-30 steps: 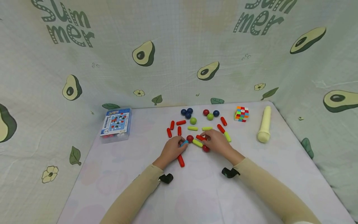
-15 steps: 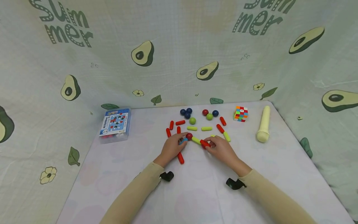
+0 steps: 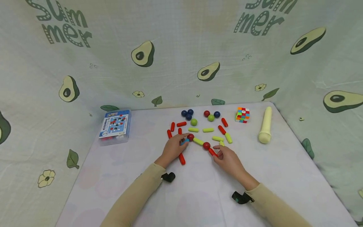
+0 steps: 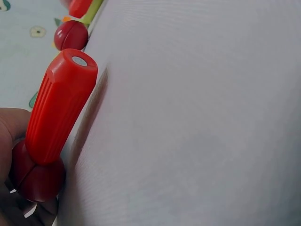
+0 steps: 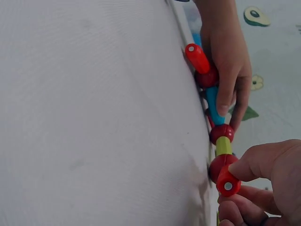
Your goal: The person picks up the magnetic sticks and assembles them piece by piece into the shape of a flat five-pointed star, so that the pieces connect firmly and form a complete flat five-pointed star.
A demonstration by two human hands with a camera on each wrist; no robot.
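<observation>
End red rod: mid-surface, at the right end of a ball-and-rod chain; inner end against end red ball, apparently touching. Pale round inset in the outer tip, per right wrist view.

Right hand: fingers and thumb in a narrow pinch on the end red rod; nothing else held.

Chain continuing leftward: yellow-green rod; middle red ball; blue rod; left red ball, bearing left red rod aimed toward the person.

Left hand: fingers curled over the blue rod, thumb along it; grip closed.

Handling, by judgement: hold the blue rod steady as anchor; line up the end red rod squarely with the centre of its ball, low to the surface; set the angle gently, then release without tugging. Risk: sideways pull swinging or parting the chain.

Beyond the chain: loose yellow-green rods; loose red rods; dark blue balls; green balls; far red ball.

Outer edge of the surface: colour cube; pale yellow baton; clear box with printed sheet, far left.
</observation>
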